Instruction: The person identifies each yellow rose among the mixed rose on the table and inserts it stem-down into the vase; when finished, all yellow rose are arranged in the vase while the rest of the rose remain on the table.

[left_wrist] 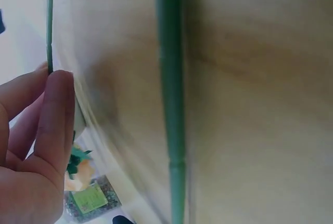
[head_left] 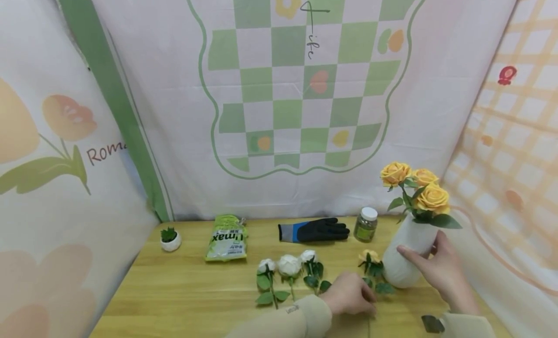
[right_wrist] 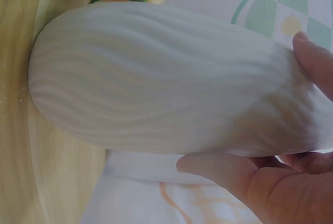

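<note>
In the head view my right hand (head_left: 446, 272) grips a white vase (head_left: 403, 260) by its upper side, thumb across the front. The vase tilts a little to the right, its base at the table. Several yellow roses (head_left: 431, 198) stand in it. My left hand (head_left: 350, 294) is low over the table, left of the vase. In the left wrist view its fingertips pinch a thin green stem (left_wrist: 50, 26). A single yellow rose (head_left: 369, 256) lies just beyond that hand. The right wrist view shows the ribbed vase (right_wrist: 156, 78) between thumb and fingers.
White roses (head_left: 289, 265) lie left of my left hand. Farther back are a green Umax packet (head_left: 226, 241), a black and blue glove (head_left: 316, 230) and a white-lidded jar (head_left: 365, 225). A small potted succulent (head_left: 170, 239) stands at the left. Printed cloth walls border the table.
</note>
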`<state>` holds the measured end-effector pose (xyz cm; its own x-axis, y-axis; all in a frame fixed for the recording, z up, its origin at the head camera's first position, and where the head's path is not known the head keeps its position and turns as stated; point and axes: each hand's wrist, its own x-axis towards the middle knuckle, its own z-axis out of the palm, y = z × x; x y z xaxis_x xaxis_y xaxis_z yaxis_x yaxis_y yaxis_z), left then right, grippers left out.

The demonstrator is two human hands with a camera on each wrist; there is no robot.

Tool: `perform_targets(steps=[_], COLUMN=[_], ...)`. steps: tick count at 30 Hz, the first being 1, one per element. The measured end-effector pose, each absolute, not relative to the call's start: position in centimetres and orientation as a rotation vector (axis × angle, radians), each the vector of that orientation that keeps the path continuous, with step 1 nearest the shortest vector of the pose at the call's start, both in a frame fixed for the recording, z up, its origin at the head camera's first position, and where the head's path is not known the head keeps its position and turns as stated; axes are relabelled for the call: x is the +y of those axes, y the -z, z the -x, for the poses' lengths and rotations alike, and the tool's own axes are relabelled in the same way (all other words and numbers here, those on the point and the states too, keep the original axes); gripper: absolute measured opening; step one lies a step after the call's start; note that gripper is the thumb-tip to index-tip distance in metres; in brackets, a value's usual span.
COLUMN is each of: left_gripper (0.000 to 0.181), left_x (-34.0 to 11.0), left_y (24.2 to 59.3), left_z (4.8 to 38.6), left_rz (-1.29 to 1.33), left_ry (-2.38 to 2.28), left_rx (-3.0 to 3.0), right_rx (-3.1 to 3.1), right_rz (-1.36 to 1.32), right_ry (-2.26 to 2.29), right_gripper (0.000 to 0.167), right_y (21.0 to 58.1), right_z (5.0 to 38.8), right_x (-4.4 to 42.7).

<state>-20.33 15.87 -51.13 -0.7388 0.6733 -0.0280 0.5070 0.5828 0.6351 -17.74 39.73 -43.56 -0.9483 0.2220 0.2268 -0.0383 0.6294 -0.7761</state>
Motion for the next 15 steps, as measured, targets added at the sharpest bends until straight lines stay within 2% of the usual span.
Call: perform_targets(steps=[8, 15], left_gripper=[0.014, 0.019], left_x=[15.2, 14.1], left_y=[49.9, 48.4], left_z=[20.8, 21.7], left_rz=[-0.856, -0.861], left_ry=[-1.194, -1.400], left_rx=[2.477, 2.510], right_rx=[-2.559, -2.550], right_rz=[0.148, 0.147], right_ry=[-1.225, -1.238], right_gripper=[0.104, 0.104], right_y=[43.6, 43.7], right_z=[17.8, 17.8], right_x=[39.8, 39.8])
